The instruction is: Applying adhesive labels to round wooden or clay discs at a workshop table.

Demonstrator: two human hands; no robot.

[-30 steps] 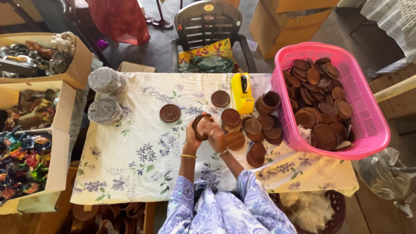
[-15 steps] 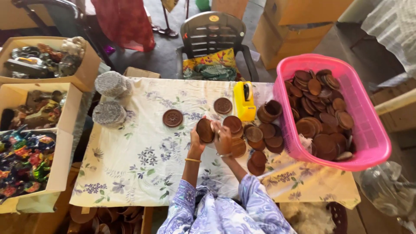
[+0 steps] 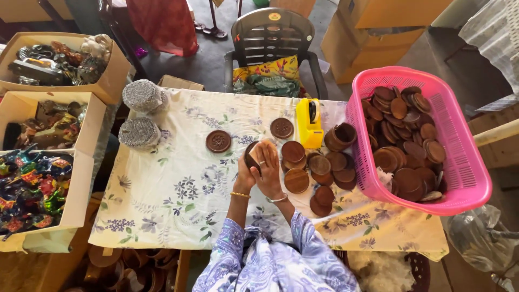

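Note:
Both my hands meet over the middle of the flowered tablecloth [image 3: 173, 200]. My left hand [image 3: 246, 174] holds a round brown wooden disc [image 3: 251, 155] by its edge. My right hand [image 3: 268, 170] lies over the disc's face, fingers pressed on it with a small pale piece under them. Several more brown discs [image 3: 319, 176] lie in a loose pile just right of my hands. Two carved discs [image 3: 218, 141] [image 3: 281, 128] rest apart, farther out on the cloth.
A pink basket [image 3: 465, 178] full of wooden discs sits at the right edge. A yellow tape dispenser [image 3: 308, 123] stands behind the pile. Two grey wrapped stacks [image 3: 140, 132] sit far left. Cardboard boxes [image 3: 81, 162] of trinkets line the left; a chair [image 3: 273, 38] stands beyond.
My hands have drawn slightly nearer with the disc, and my right hand now covers more of its face. The view has shifted a little; nothing else on the table moved.

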